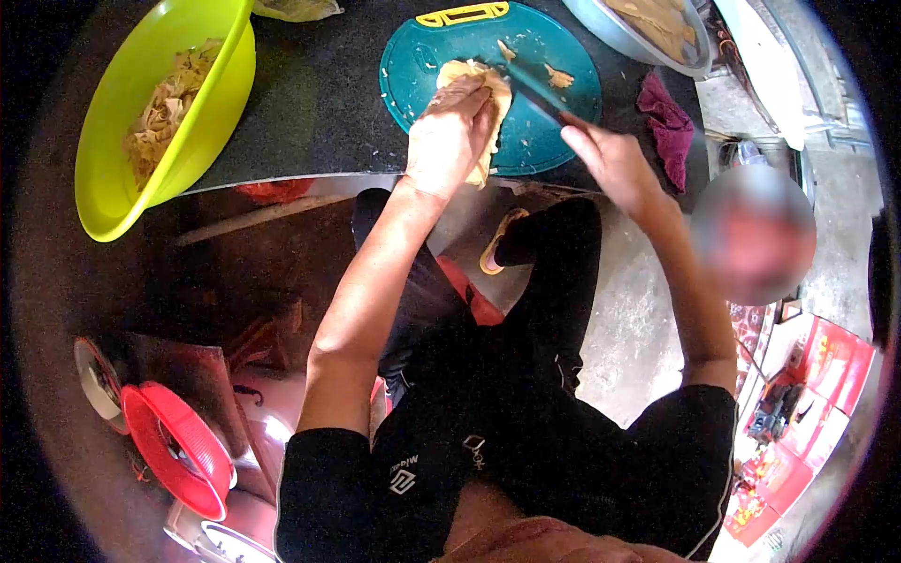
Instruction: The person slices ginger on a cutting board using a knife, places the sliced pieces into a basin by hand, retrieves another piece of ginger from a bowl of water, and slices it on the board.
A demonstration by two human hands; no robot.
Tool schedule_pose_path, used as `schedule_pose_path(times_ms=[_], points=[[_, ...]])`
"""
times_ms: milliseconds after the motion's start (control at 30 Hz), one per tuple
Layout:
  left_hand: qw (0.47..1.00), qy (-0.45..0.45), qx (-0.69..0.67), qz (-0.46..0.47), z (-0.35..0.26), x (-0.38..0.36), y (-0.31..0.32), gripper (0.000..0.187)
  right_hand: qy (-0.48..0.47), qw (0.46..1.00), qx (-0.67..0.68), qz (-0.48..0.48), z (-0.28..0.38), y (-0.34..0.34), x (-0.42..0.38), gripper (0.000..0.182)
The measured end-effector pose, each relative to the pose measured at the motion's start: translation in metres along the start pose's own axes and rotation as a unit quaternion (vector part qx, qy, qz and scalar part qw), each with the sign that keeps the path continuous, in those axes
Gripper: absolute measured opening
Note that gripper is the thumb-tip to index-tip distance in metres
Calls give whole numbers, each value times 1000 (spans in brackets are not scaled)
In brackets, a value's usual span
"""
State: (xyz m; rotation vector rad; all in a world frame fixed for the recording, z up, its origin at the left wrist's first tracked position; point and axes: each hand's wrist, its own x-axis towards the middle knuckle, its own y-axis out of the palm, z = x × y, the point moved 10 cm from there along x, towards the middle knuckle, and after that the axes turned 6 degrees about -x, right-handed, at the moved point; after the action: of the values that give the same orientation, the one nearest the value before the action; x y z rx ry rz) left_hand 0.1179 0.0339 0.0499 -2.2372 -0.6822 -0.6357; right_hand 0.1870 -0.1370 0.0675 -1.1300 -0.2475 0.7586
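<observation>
My left hand presses with bent fingers on a long, pale yellow folded piece of food, which lies on a round teal cutting board and hangs past its near edge. To the right, my right hand is closed round the handle of a knife. The blade points up and left over the board, close to the right side of the food. Small scraps lie on the board beyond the blade.
A yellow-green basin with cut strips stands at the left. A pale basin with flat pieces is at the upper right. A maroon cloth lies on the dark table. Red baskets are at the lower left.
</observation>
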Motion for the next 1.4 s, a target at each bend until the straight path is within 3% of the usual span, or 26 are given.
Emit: schedule_pose_path(times_ms=[33,67,167,200,300,467,600,667,833,1000,1033,1100,1200,1233,1300,1400], points=[[1000,-20,5,20,0,-1,-1,16,-16,1000,-22,11,5,7,-5,44],[998,-37,8,41,1,-2,0,14,-182,978,-87,-51,37,3,-17,43],[999,-14,18,27,-1,-4,-1,15,-193,975,-103,-27,43,5,-19,43],[1000,-8,16,18,-2,-4,-1,15,-91,993,-58,37,33,8,-11,45],[1000,-2,28,9,0,-4,1,14,-63,996,2,59,31,12,4,46],[992,-39,89,84,12,-13,14,22,-152,982,-105,31,48,53,52,58],[987,-78,97,98,18,-12,18,22,-146,983,-107,2,57,48,62,64],[991,-40,103,82,8,-9,12,21,-154,980,-124,-2,48,47,51,63],[998,46,50,-2,-3,-4,2,16,-116,988,-98,-36,23,29,9,59],[993,-42,83,73,11,-10,15,15,-139,983,-120,6,39,50,60,64],[995,-35,75,59,8,-10,13,15,-102,992,-75,-5,46,44,66,65],[998,-17,61,31,3,-6,7,15,-111,988,-108,-12,44,44,75,65],[999,-1,41,29,2,-5,8,15,-56,990,-123,52,15,40,52,63],[999,9,35,23,1,-5,6,17,-161,970,-179,18,2,38,43,57],[999,20,27,15,-1,-3,2,21,-99,992,-41,-65,-10,0,30,52],[999,38,11,-16,-1,-2,3,21,-70,992,-40,-97,-6,-16,12,49]])
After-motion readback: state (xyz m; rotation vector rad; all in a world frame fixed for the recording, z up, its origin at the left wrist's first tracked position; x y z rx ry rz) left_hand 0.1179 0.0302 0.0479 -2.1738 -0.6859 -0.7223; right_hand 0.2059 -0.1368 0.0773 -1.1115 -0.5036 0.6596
